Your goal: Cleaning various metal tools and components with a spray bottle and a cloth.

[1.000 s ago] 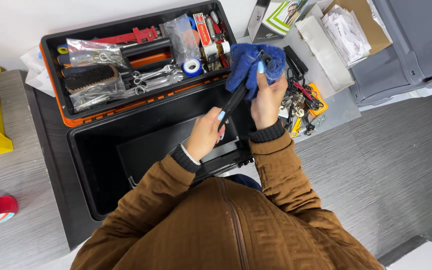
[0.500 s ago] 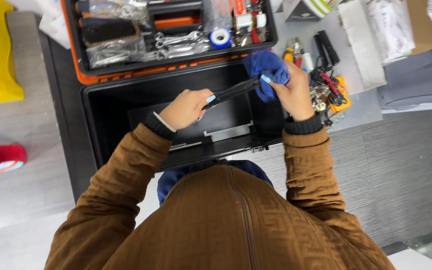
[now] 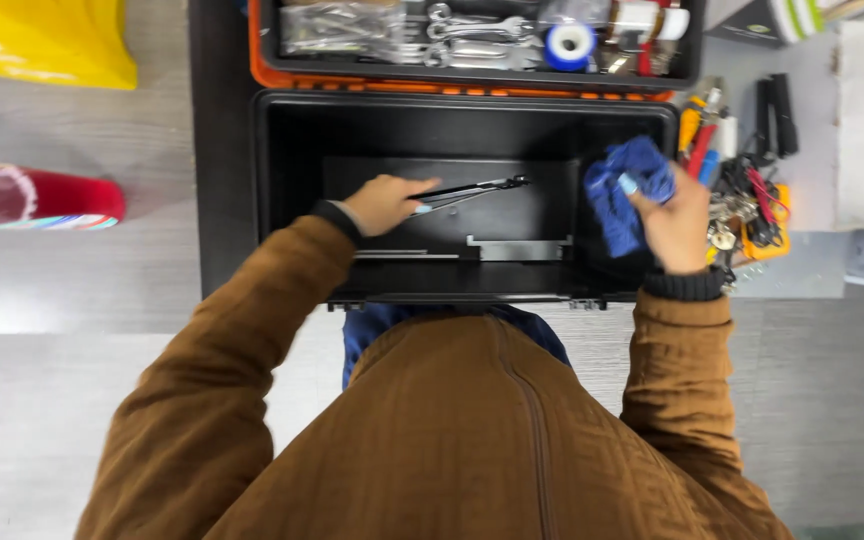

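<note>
My left hand (image 3: pixel 384 203) grips the handles of a long black plier-like tool (image 3: pixel 472 189), holding it level inside the open black toolbox (image 3: pixel 292 160). Its tip points right. My right hand (image 3: pixel 677 220) holds a crumpled blue cloth (image 3: pixel 627 185) over the right end of the toolbox, apart from the tool. Brown sleeves cover both arms.
An orange-rimmed tool tray (image 3: pixel 472 40) with wrenches and a blue tape roll (image 3: pixel 570 43) lies behind the toolbox. A heap of small tools and keys (image 3: pixel 747 190) lies on the right. A red cylinder (image 3: pixel 37 197) and a yellow object (image 3: pixel 42 40) are at the left.
The cloth has come off the tool and my right hand moved right with it. My left hand lowered the tool into the toolbox. The view shifted, so everything sits further right.
</note>
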